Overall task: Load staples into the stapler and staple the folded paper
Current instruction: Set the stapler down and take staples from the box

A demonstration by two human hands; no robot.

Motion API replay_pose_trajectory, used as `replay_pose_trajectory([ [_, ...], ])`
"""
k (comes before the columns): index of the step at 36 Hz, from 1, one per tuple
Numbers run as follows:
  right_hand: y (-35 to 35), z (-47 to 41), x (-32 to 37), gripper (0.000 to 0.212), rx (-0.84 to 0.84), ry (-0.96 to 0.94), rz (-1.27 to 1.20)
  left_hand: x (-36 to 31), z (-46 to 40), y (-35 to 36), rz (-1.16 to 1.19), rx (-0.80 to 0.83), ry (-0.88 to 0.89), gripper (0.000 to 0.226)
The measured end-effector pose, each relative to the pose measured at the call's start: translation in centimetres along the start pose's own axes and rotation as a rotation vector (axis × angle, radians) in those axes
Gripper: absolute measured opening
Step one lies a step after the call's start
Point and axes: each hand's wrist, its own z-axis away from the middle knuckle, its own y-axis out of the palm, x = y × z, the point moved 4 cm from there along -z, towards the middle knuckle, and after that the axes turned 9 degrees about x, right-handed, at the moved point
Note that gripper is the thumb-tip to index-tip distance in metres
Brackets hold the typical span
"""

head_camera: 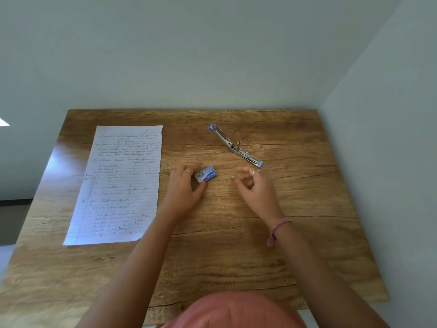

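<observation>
A small blue staple box [206, 174] lies on the wooden table [236, 245], and my left hand [184, 190] grips it from its left side. My right hand [254, 185] hovers to the right of the box and pinches a tiny silver strip of staples [233, 177] between thumb and fingertip. The silver stapler [234, 145] with blue ends lies swung wide open, flat on the table beyond my right hand. A lined sheet of handwritten paper [120, 183] lies flat and unfolded at the left.
The table stands in a corner, with a pale wall behind it and another along its right side. A pink band circles my right wrist [276, 229]. Bare wood stretches between my arms and toward the front edge.
</observation>
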Motion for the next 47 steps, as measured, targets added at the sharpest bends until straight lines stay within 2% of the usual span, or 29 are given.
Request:
replay_pose_trajectory([
  [6, 4.0, 1.8, 0.5, 0.027, 0.152, 0.192, -0.293, 0.0, 3.5, 0.8, -0.003, -0.011, 0.097, 0.052],
  [13, 5.6, 2.6, 1.0, 0.022, 0.141, 0.331, -0.338, 0.3, 5.6, 1.1, -0.017, -0.02, 0.167, 0.046],
  [18, 6.7, 3.0, 1.4, 0.031, 0.196, 0.406, -0.417, 0.6, 5.6, 0.8, -0.004, -0.014, 0.157, 0.042],
  [21, 7.5, 3.3, 1.7, 0.023, 0.221, 0.405, -0.441, 0.7, 5.5, 0.7, -0.018, -0.001, 0.162, 0.041],
  [26, 7.8, 3.4, 1.6, 0.015, 0.18, 0.448, -0.491, 0.9, 5.4, 0.8, -0.019, 0.003, 0.169, 0.044],
  [32, 7.1, 3.4, 1.1, 0.014, 0.111, 0.5, -0.563, 1.4, 5.9, 0.9, 0.075, 0.044, 0.199, 0.06],
  [44, 6.4, 4.0, 0.7, 0.026, 0.007, 0.526, -0.555, 2.4, 7.2, 0.9, 0.148, 0.024, 0.248, 0.064],
  [47, 6.0, 4.2, 1.3, 0.03, -0.017, 0.456, -0.422, 2.4, 7.1, 0.9, 0.152, 0.017, 0.242, 0.066],
])
